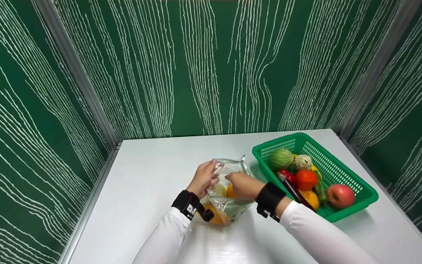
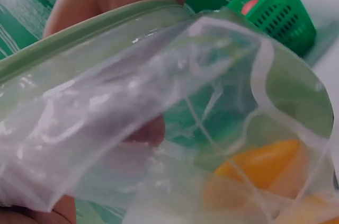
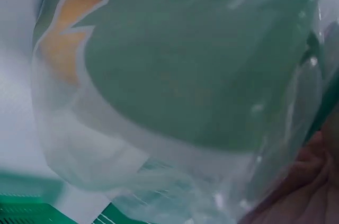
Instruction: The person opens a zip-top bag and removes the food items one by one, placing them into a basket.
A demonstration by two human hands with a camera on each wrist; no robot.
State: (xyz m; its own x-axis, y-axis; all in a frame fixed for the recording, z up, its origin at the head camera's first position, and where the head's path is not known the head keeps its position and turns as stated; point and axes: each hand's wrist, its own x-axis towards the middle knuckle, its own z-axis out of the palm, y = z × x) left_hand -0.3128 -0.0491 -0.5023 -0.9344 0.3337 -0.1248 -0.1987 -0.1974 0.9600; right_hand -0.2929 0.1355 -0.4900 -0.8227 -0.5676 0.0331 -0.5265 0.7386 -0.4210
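A clear plastic bag with a green-edged mouth (image 1: 233, 207) stands on the table with its mouth apart. My left hand (image 1: 204, 178) grips the mouth's left side, with plastic bunched at the fingertips. Over the bag's mouth, my right hand (image 1: 247, 185) reaches down, and its fingertips are hidden, so I cannot tell whether they hold anything. Right beside that hand shows a round orange piece of produce (image 1: 230, 190). Through the plastic, a larger orange shape (image 1: 216, 215) appears low in the bag. The left wrist view shows a yellow-orange piece (image 2: 262, 166) behind the film.
At the right stands a green slotted basket (image 1: 366, 196) holding several pieces of produce, among them a red apple (image 1: 341, 196), a tomato (image 1: 306, 179), an eggplant (image 1: 292, 189) and a round green vegetable (image 1: 281, 157). Green walls with white lines surround the white table (image 1: 148, 172).
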